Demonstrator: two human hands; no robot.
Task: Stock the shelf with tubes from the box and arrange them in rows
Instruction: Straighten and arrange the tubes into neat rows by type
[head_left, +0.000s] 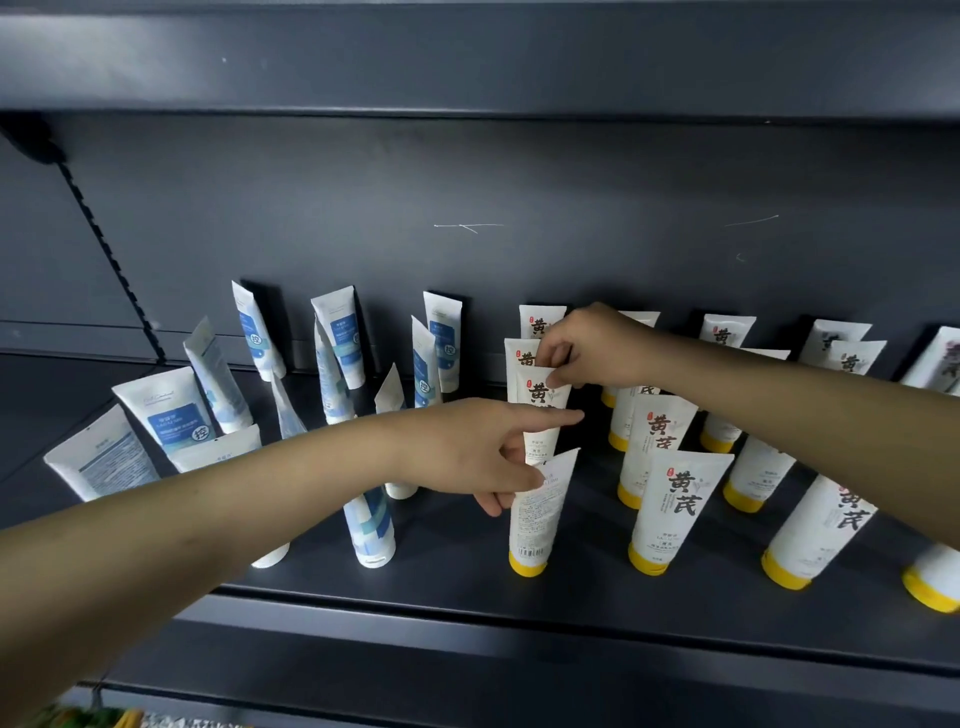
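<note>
White tubes with yellow caps stand cap-down in rows on the dark shelf (467, 577), right of the middle. My left hand (483, 452) grips the front tube (535, 519) of one row, which is turned with its back label toward me, while its index finger points across the tube behind (540, 400). My right hand (587, 345) pinches the top edge of that second tube. Two more tubes of the same row stand behind it, partly hidden by my right hand.
Blue-and-white tubes (171, 415) stand and lean unevenly on the left half of the shelf. More yellow-capped tubes (670, 509) fill rows to the right. A shelf board (467, 57) hangs overhead. The box is not in view.
</note>
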